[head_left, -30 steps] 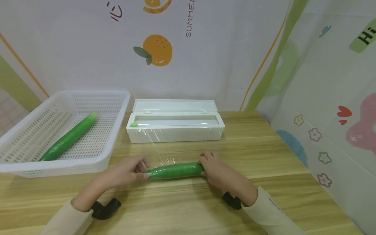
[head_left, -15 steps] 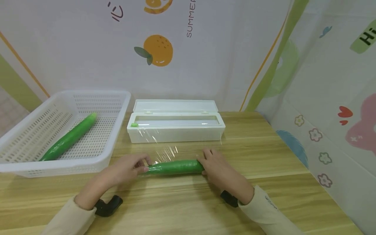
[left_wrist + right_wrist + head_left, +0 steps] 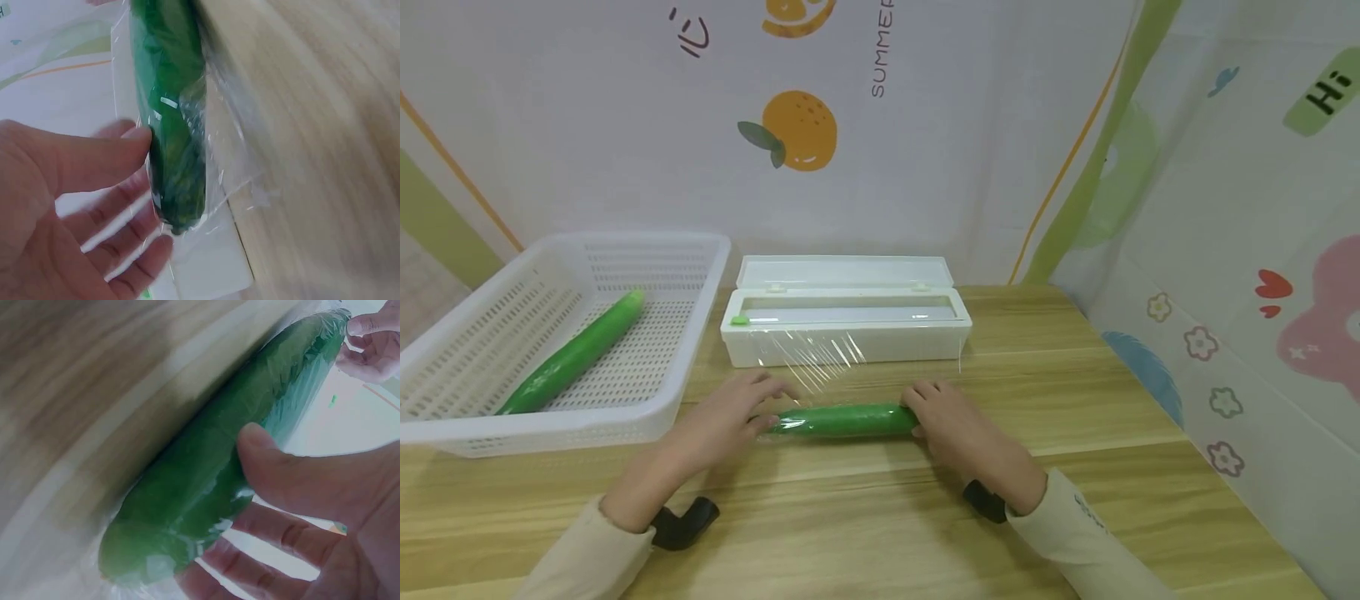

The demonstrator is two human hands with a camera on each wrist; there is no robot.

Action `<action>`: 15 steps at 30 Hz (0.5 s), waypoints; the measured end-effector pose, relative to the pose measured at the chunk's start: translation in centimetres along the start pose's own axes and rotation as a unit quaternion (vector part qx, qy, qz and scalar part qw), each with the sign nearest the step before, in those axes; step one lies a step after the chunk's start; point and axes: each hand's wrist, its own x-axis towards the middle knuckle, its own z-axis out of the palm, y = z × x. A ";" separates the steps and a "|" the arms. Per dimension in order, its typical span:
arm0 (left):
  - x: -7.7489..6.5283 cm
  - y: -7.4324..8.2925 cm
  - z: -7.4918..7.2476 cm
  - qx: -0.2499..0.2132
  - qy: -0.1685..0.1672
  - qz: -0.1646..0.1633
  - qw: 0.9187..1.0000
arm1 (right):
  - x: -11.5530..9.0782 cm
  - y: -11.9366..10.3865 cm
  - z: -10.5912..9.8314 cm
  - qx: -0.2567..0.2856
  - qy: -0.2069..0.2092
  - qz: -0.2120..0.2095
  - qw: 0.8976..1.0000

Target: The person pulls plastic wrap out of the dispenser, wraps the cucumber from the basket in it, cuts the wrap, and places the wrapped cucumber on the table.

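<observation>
A green cucumber (image 3: 850, 421), wrapped in clear cling film, lies crosswise on the wooden table between both hands. My left hand (image 3: 726, 421) holds its left end, thumb on the near side and fingers behind. At the other end my right hand (image 3: 958, 433) holds it the same way. In the left wrist view, loose film (image 3: 240, 137) sticks out past the cucumber's side and tip. A stretch of film (image 3: 820, 367) runs from the cucumber to the white cling film dispenser (image 3: 850, 343), whose lid stands raised behind it.
A white plastic basket (image 3: 709, 312) stands at the left, with another cucumber (image 3: 576, 354) inside. On the dispenser's front edge sits a green slide cutter (image 3: 740, 320). A printed curtain (image 3: 925, 167) hangs behind the table (image 3: 865, 533).
Both hands have moved the cucumber away from me, nearer the dispenser, turning it. The film between cucumber and dispenser has grown shorter and its creases have shifted.
</observation>
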 end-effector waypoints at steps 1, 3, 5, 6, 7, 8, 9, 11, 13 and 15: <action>0.0 0.0 0.1 0.010 0.007 0.014 1.000 | 0.0 0.0 0.0 0.005 -0.003 0.001 1.000; 0.1 0.0 0.3 0.024 0.015 0.035 0.999 | 0.1 0.1 0.0 0.013 -0.007 0.003 1.000; 0.3 0.2 0.4 0.032 0.014 0.040 0.999 | 0.1 0.2 -0.1 0.018 -0.008 0.001 1.000; 0.3 0.2 0.4 0.032 0.008 0.037 0.999 | 0.1 0.2 -0.1 0.019 -0.007 -0.001 1.000; 0.3 0.3 0.4 0.033 0.002 0.031 0.999 | 0.1 0.2 -0.1 0.019 -0.006 -0.001 1.000; 0.4 0.5 0.4 0.033 -0.005 0.025 0.999 | 0.1 0.2 -0.1 0.019 -0.006 0.000 1.000; 0.4 0.6 0.4 0.034 -0.011 0.017 0.999 | 0.2 0.3 -0.1 0.020 -0.006 0.001 1.000; 0.4 0.8 0.5 0.041 -0.018 0.009 0.999 | 0.2 0.3 -0.1 0.021 -0.008 0.005 1.000; 0.5 1.0 0.6 0.054 -0.018 0.005 0.998 | 0.3 0.2 -0.1 0.019 -0.010 0.013 1.000; 0.6 1.0 0.7 0.062 -0.014 0.004 0.998 | 0.4 0.2 -0.2 0.014 -0.009 0.018 1.000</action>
